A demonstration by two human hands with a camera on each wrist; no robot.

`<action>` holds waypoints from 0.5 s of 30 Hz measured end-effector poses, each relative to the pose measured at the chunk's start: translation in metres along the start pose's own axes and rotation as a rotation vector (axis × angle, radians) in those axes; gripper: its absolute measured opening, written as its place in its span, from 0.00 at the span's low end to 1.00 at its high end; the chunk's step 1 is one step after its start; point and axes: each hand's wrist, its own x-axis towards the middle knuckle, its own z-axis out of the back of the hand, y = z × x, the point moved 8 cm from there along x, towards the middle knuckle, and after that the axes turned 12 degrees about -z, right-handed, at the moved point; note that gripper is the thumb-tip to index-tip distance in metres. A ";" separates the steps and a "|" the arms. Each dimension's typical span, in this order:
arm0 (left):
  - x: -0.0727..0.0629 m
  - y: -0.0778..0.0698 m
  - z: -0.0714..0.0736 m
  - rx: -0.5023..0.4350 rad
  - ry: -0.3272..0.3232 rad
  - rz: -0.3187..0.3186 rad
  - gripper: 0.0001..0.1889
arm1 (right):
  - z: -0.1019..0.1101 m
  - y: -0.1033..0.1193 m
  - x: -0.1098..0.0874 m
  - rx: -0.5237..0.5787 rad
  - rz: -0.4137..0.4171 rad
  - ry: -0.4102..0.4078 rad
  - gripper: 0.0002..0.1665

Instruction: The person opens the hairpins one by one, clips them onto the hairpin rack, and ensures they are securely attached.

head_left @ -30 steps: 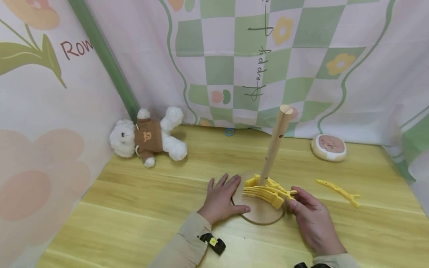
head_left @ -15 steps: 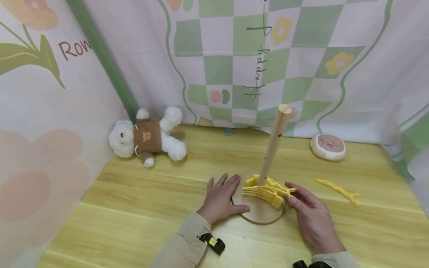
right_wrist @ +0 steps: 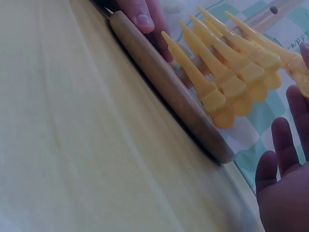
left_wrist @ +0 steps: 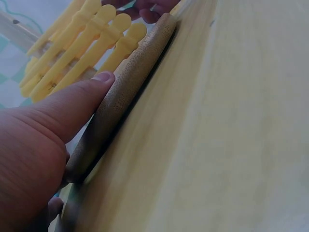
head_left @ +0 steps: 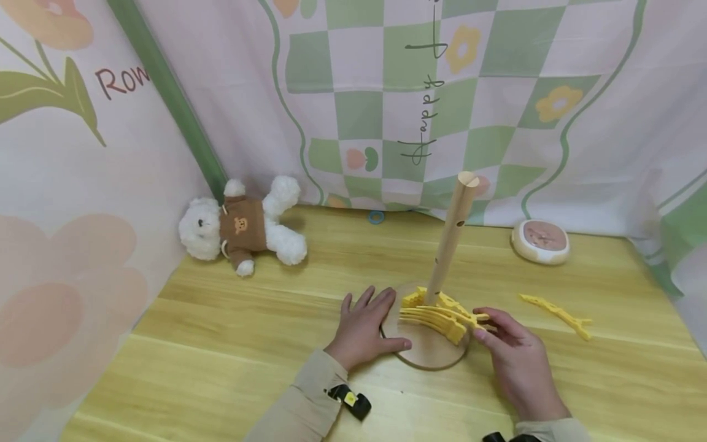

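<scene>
A round wooden base point(head_left: 431, 359) carries an upright wooden post point(head_left: 450, 245) with small holes. Slim yellow plastic pieces point(head_left: 436, 322) are stacked in layers around the foot of the post. On the base's left side my left hand point(head_left: 361, 328) rests with fingers spread, its thumb point(left_wrist: 87, 96) lying at the rim. My right hand point(head_left: 519, 362) pinches the forked end of the top yellow piece point(right_wrist: 270, 43) between thumb and index finger, at the stack's right end. The other right fingers point(right_wrist: 285, 140) stay off the stack in the right wrist view.
One more forked yellow piece point(head_left: 558, 316) lies on the wooden table point(head_left: 221, 368) to the right. Farther back are a white plush bear point(head_left: 243, 227) in a brown top, a blue ring point(head_left: 376, 217) and a rounded white device point(head_left: 541, 242). A printed curtain point(head_left: 359, 110) hangs behind.
My right fingers shift only slightly at the forked end of the top yellow piece. The left hand keeps its place on the base.
</scene>
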 end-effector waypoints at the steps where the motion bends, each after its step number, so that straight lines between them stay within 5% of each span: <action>1: 0.000 0.000 0.000 0.002 0.000 -0.001 0.54 | 0.000 0.000 -0.001 -0.023 -0.002 -0.019 0.22; 15: 0.000 0.000 0.000 0.012 -0.001 -0.004 0.54 | 0.004 0.005 -0.007 -0.266 -0.065 -0.207 0.22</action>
